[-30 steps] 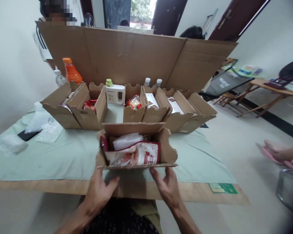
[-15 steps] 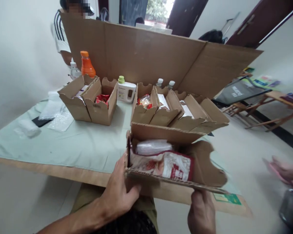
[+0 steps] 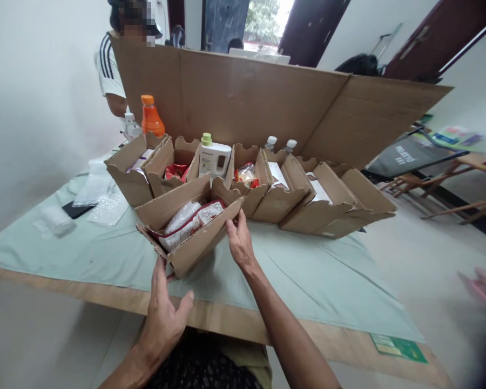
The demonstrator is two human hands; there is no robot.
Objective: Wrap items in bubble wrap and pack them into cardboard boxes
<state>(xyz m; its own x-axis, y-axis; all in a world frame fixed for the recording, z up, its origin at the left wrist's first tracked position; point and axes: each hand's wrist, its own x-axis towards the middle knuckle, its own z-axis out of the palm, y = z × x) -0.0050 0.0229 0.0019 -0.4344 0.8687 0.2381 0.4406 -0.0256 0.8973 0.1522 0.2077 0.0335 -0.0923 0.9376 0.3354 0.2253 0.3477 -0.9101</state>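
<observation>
An open cardboard box [image 3: 194, 246] sits turned at an angle on the pale green cloth [image 3: 308, 270], close to the row of boxes behind it. Inside lie a red-and-white food packet [image 3: 194, 221] and a clear plastic bag [image 3: 182, 216]. My right hand [image 3: 238, 243] presses its fingers against the box's right end. My left hand [image 3: 164, 310] is open, its fingertips at the box's near left corner. The box holds its flaps up.
A row of several open cardboard boxes [image 3: 308, 208] stands behind, with an orange bottle [image 3: 151, 116], a white jug [image 3: 213, 158] and two small bottles [image 3: 279, 145]. A tall cardboard sheet [image 3: 267, 102] backs them. A person [image 3: 113, 70] stands far left. Plastic bags [image 3: 56, 219] lie left.
The box was lifted off the table edge to the right, then set down farther in and rotated. My hands shifted from under it to its ends.
</observation>
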